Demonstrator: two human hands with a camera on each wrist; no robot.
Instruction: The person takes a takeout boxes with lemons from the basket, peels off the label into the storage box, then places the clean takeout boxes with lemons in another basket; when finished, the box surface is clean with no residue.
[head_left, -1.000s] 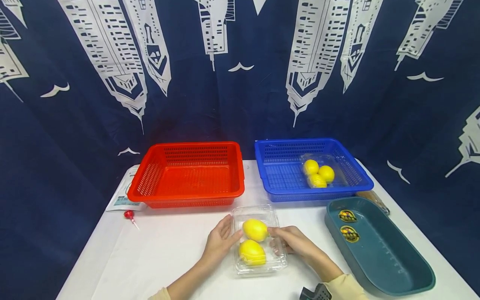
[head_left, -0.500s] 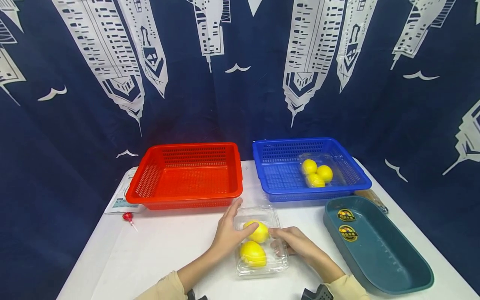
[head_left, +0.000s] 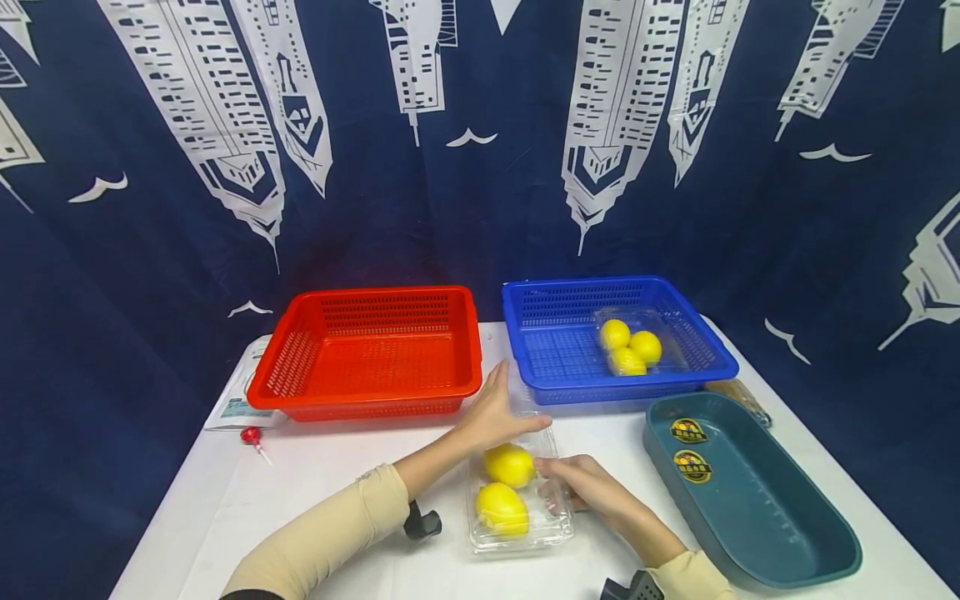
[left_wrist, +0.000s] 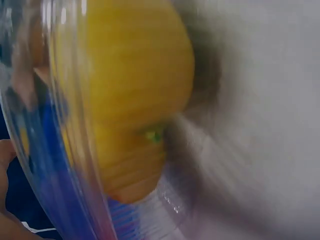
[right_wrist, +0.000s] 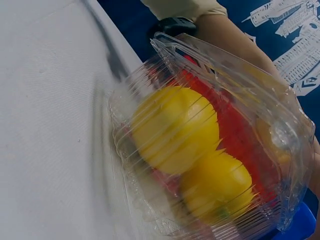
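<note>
A clear plastic clamshell box (head_left: pixel 517 542) holds two lemons (head_left: pixel 502 508) before me on the white table. My right hand (head_left: pixel 588 490) grips its right side, the thumb against the lid and the other fingers partly seen through the plastic. Over the far end of the box my left hand (head_left: pixel 497 417) spreads its fingers and thumb; whether it touches the lid I cannot tell. In the right wrist view the box (right_wrist: pixel 120 115) looks tilted, with the left forearm behind it. The left wrist view is blurred, with a lemon (left_wrist: pixel 130 65) close up behind the box wall (left_wrist: pixel 75 125).
At the back stand a red basket (head_left: pixel 367 402) and a blue basket (head_left: pixel 630 388), the latter holding a clear box of yellow fruits (head_left: pixel 646 347). A teal tray (head_left: pixel 780 492) lies at the right. A lollipop (head_left: pixel 251 435) and a white packet (head_left: pixel 234 408) lie at the left.
My left hand has let go of the box's left side and swung up and right over its far end, fingers spreading. My right hand keeps its hold.
</note>
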